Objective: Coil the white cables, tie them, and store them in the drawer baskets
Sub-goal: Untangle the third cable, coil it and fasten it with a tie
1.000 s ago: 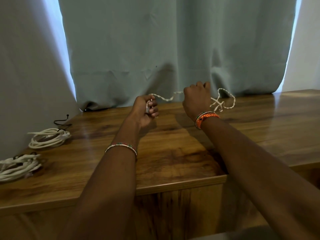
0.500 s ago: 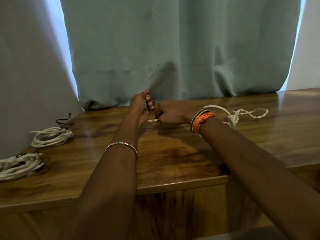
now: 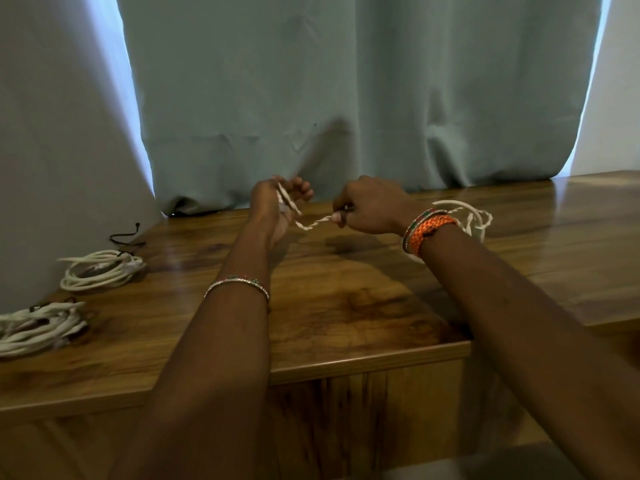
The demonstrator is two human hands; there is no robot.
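Note:
A twisted white cable stretches between my two hands above the wooden tabletop. My left hand has the cable wrapped over its palm, its fingers curled around it. My right hand pinches the cable a short way to the right. The rest of the cable trails behind my right wrist as loose loops lying on the table. Two finished white coils lie at the left: one near the wall, another at the frame's left edge.
A thin black tie lies on the table behind the nearer-to-wall coil. A grey-green curtain hangs along the back of the table. The table's front edge runs below my forearms.
My hands have drawn apart again after meeting in the middle, and a short twisted length of cable now shows between them. The loose loops have slid closer to my right wrist.

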